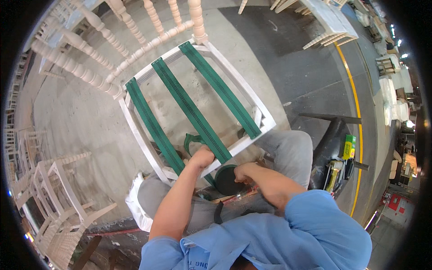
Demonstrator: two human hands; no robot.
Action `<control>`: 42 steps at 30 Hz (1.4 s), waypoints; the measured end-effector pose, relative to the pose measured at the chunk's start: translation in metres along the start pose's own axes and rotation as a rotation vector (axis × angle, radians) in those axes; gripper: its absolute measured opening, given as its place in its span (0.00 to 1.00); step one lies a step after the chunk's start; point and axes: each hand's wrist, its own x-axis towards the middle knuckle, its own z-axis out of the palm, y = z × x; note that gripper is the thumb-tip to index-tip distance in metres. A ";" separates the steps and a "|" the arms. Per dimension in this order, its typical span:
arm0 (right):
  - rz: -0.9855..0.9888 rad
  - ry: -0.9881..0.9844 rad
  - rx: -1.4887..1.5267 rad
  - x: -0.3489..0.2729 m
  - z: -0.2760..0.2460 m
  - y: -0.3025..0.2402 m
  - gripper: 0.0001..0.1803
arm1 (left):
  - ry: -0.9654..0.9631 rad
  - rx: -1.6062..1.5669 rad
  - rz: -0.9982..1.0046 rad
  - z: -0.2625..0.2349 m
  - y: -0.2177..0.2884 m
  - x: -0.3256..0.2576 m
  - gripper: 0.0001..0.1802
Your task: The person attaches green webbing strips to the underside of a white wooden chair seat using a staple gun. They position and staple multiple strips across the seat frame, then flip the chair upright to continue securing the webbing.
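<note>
A white wooden chair frame (143, 145) with a turned-spindle back (135, 58) lies before me, its seat open. Three green webbing straps run across it: a left one (153, 126), a middle one (191, 110) and a right one (220, 92). At the near rail, between the left and middle straps, my left hand (202, 156) is closed on a loose loop of green webbing (192, 140); its fingertips are hidden. My right hand (243, 173) grips the edge of a dark green webbing roll (226, 181), just on my side of that rail, above my lap.
To my right, a black seat or stand (330, 139) carries a green and yellow box (349, 147) and several hand tools (334, 175). Unfinished chairs (63, 193) stand at left. A pale table (330, 20) is at far right, near a yellow floor line (352, 85).
</note>
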 end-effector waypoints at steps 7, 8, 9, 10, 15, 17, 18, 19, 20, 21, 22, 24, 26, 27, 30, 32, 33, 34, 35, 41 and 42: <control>-0.705 1.010 1.156 -0.188 0.028 0.074 0.14 | -0.056 -0.061 -0.019 0.005 0.045 -0.017 0.10; -0.595 1.213 1.032 -0.223 0.038 0.100 0.11 | -0.040 -0.055 -0.021 -0.003 0.038 -0.014 0.11; -0.512 1.379 0.975 -0.235 0.058 0.152 0.10 | -0.057 -0.038 -0.008 -0.003 0.036 -0.007 0.12; -0.458 1.498 1.201 -0.243 0.073 0.174 0.10 | -0.036 -0.034 -0.020 -0.009 0.032 -0.008 0.13; 0.835 1.473 0.802 -0.219 0.222 0.340 0.19 | -0.163 -0.043 -0.017 0.012 0.046 -0.001 0.14; 0.504 1.425 1.338 -0.196 0.233 0.347 0.17 | -0.130 -0.066 -0.028 0.010 0.043 -0.006 0.14; 0.463 1.475 1.282 -0.188 0.229 0.346 0.19 | -0.103 -0.071 -0.041 0.006 0.041 -0.009 0.14; 0.414 1.564 1.272 -0.192 0.233 0.349 0.18 | -0.123 -0.071 -0.023 0.009 0.041 -0.009 0.14; 0.365 1.655 1.256 -0.198 0.235 0.354 0.17 | -0.147 -0.072 -0.002 0.011 0.044 -0.007 0.14; 0.407 1.542 1.278 -0.194 0.228 0.352 0.16 | -0.133 -0.052 -0.008 0.010 0.044 -0.009 0.14; 0.427 1.421 1.288 -0.191 0.213 0.342 0.15 | -0.091 -0.047 -0.030 0.006 0.040 -0.014 0.14; 0.415 1.298 1.367 -0.192 0.202 0.337 0.15 | -0.069 -0.049 -0.048 0.007 0.039 -0.016 0.14; 0.310 1.274 1.503 -0.190 0.206 0.341 0.17 | -0.073 -0.038 -0.013 0.007 0.039 -0.013 0.14; 0.287 1.398 1.368 -0.201 0.218 0.353 0.19 | -0.114 -0.047 0.026 0.012 0.041 -0.006 0.14; 0.294 1.410 1.332 -0.199 0.213 0.349 0.21 | -0.122 -0.039 0.030 0.009 0.043 -0.005 0.15; 0.194 1.548 1.256 -0.212 0.213 0.342 0.26 | -0.112 -0.040 0.016 0.013 0.046 -0.006 0.15; 0.072 1.619 1.168 -0.209 0.201 0.322 0.26 | -0.078 -0.036 -0.001 0.009 0.042 -0.011 0.15; -0.024 1.710 1.067 -0.218 0.193 0.307 0.27 | -0.073 -0.038 -0.002 0.007 0.039 -0.013 0.15; -0.093 1.703 1.077 -0.236 0.193 0.303 0.33 | -0.107 -0.033 0.023 0.010 0.042 -0.009 0.15; -0.473 1.496 1.079 -0.316 0.111 0.174 0.22 | -0.127 -0.010 0.035 0.009 0.046 -0.016 0.16; -0.446 1.373 1.101 -0.323 0.096 0.145 0.22 | -0.129 -0.005 0.033 0.005 0.045 -0.016 0.16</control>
